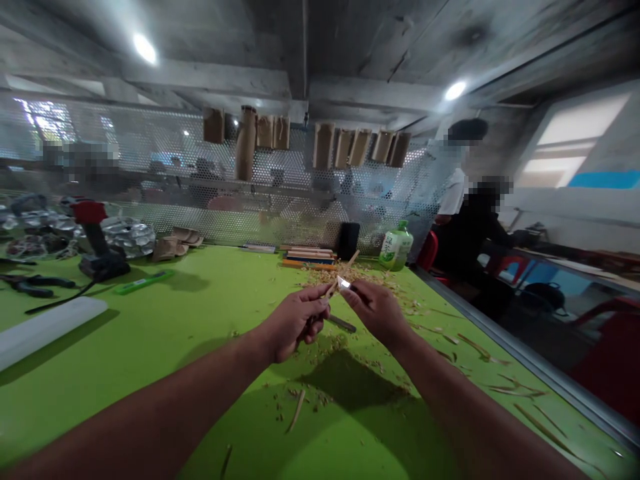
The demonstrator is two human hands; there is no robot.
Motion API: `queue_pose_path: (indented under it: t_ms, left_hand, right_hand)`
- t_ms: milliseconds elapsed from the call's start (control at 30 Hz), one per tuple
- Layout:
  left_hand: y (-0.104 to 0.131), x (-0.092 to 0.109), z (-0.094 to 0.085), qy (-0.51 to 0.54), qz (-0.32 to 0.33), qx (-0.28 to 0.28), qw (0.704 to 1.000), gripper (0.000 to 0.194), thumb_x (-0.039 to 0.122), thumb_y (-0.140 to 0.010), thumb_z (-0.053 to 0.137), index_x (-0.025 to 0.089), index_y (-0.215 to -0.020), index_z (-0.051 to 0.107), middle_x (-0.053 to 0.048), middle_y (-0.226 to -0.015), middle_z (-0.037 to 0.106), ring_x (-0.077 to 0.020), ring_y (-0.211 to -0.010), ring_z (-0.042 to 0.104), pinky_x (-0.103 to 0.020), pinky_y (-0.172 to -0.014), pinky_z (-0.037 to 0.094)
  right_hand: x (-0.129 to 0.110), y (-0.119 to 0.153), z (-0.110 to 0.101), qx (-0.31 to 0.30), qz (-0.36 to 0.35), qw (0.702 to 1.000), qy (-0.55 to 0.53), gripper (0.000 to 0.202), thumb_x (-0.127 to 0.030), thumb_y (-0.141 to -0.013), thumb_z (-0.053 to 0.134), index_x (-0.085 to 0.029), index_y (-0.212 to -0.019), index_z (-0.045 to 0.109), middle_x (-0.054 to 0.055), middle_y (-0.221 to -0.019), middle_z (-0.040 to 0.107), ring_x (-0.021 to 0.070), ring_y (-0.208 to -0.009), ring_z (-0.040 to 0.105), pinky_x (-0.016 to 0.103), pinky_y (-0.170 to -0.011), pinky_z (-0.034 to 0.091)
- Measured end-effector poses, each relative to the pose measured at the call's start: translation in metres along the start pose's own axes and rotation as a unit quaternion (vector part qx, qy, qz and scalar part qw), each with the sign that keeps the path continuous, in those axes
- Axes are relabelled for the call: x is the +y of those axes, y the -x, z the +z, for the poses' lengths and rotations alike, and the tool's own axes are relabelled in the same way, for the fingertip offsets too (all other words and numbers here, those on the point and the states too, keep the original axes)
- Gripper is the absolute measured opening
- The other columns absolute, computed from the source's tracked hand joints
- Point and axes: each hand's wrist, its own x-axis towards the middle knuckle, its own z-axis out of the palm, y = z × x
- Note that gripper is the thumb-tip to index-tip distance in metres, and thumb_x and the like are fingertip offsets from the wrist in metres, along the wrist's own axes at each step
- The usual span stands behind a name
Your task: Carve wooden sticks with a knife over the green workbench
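the left hand (299, 321) is closed round a slim wooden piece (331, 289), its tip left free, probably to keep the fingers off the edge. the right hand (381, 308) grips a knife, its bright angular blade (343, 283) against or just beside that tip, seemingly for short, controlled cuts. pale, crumbly shavings (336, 345) litter the smooth green tabletop (210, 380); beyond stands a translucent green bottle (396, 248).

My left hand (301, 321) grips wood strip (332, 289); my right hand (379, 311) holds blade (343, 283) close to it. I see shavings (338, 344) scattered on green table (155, 347), jug (397, 249) near mesh screen (225, 223).
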Motion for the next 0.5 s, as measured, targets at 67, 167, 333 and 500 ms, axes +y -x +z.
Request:
queue_pose_path:
  t_ms: [67,167,333,500]
  left_hand:
    - [0.0,0.0,0.0,0.008,-0.001,-0.007,1.0,0.048,0.022,-0.085,0.058,0.023,-0.132,0.052,0.004,-0.073,0.047,-0.0016,-0.043,0.031,-0.016,-0.038,0.018]
    - [-0.001,0.0,0.0,0.014,-0.008,-0.012,1.0,0.046,0.022,-0.085,0.057,0.022,-0.131,0.053,0.004,-0.073,0.046,-0.0012,-0.043,0.029,-0.015,-0.038,0.017]
    - [0.001,0.001,0.001,0.023,-0.024,-0.011,0.999,0.048,0.021,-0.085,0.057,0.021,-0.132,0.051,0.004,-0.074,0.047,-0.0006,-0.042,0.029,-0.015,-0.038,0.015]
    - [0.002,0.001,0.001,0.015,-0.038,-0.012,0.999,0.047,0.021,-0.086,0.056,0.021,-0.132,0.052,0.004,-0.073,0.047,-0.0007,-0.042,0.028,-0.016,-0.038,0.015]
  right_hand:
    - [0.002,0.0,0.0,0.004,0.003,1.0,0.009,0.039,-0.048,-0.092,0.044,-0.019,-0.065,0.044,-0.002,-0.06,0.044,0.0109,-0.056,0.041,0.025,-0.054,0.026]
    - [0.004,-0.001,-0.002,0.013,-0.001,1.0,0.011,0.04,-0.049,-0.091,0.045,-0.019,-0.065,0.045,-0.002,-0.059,0.044,0.011,-0.056,0.041,0.024,-0.054,0.026]
    - [0.008,-0.005,-0.009,0.042,0.016,0.999,-0.002,0.04,-0.05,-0.091,0.044,-0.019,-0.064,0.045,-0.002,-0.058,0.042,0.011,-0.055,0.039,0.024,-0.053,0.026]
    - [0.022,-0.011,-0.018,0.105,0.057,0.992,-0.031,0.045,-0.051,-0.09,0.046,-0.02,-0.058,0.04,-0.003,-0.055,0.038,0.0101,-0.053,0.036,0.025,-0.05,0.024]
